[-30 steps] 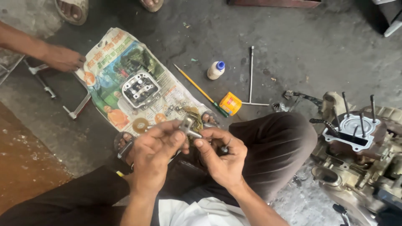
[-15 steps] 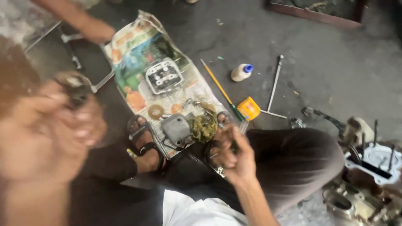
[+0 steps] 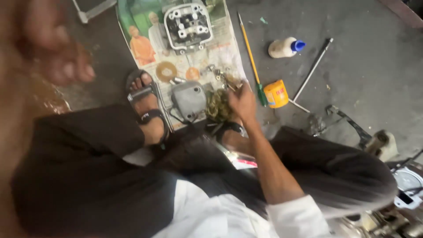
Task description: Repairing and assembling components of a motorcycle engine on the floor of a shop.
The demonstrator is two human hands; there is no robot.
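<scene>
Right hand at the parts pile on the newspaper

I am watching my right hand point(image 3: 241, 103) reaching onto one sheet of newspaper point(image 3: 220, 53), fingers resting on a small heap of metal bits point(image 3: 219, 105); whether it is grasping any I cannot tell. My left hand point(image 3: 53, 48) is hanging blurred near the lens, grip unclear. One ribbed cylinder head point(image 3: 188, 25) is lying farther off, one smooth grey cover point(image 3: 189, 100) just left of the heap.

A tangled, olive-brown greasy chain bundle point(image 3: 219, 105) lies heaped on the printed newspaper sheet, just beside a grey, rounded metal engine cover point(image 3: 189, 100) lying flat. Small metal bolts point(image 3: 219, 75) lie scattered just above it.
</scene>
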